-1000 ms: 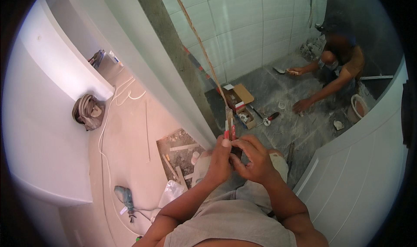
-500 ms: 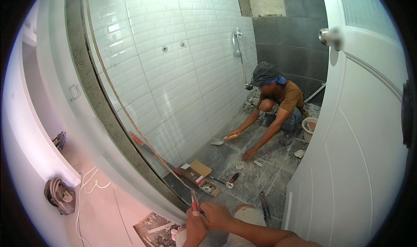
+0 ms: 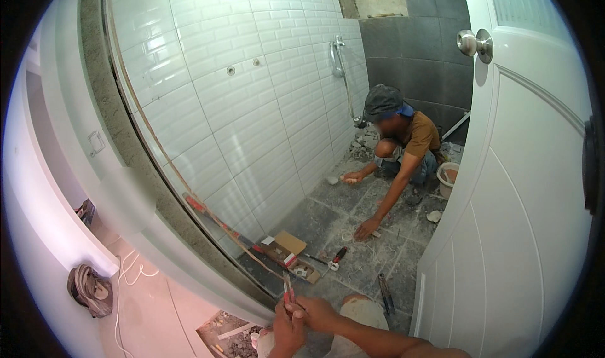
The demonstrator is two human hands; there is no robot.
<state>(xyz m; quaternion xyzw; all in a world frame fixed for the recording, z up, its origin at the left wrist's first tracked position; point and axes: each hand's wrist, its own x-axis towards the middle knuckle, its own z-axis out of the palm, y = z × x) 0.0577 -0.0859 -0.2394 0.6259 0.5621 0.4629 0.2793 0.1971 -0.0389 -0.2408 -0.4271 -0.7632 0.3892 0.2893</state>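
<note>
My left hand (image 3: 287, 333) and my right hand (image 3: 316, 314) are close together at the lower middle, both closed around the handles of small red-handled pliers (image 3: 288, 290). The pliers' metal jaws point up and away from me. A thin brown cable (image 3: 157, 144) runs down along the door frame, and its lower end comes to the jaws. I cannot tell whether the jaws grip it. My fingers partly hide the handles.
A co-worker (image 3: 419, 137) squats ahead with a trowel (image 3: 332, 180). On the dusty tiles lie an open cardboard box (image 3: 292, 244), a red-and-black screwdriver (image 3: 340, 254) and a dark long-handled tool (image 3: 386, 295). The white door (image 3: 504, 232) stands at right; a bucket (image 3: 447, 178) is behind it.
The pliers have tilted slightly upright, with both hands still around them. The co-worker's trowel has moved farther away and right across the floor; their other hand stays low on the tiles.
</note>
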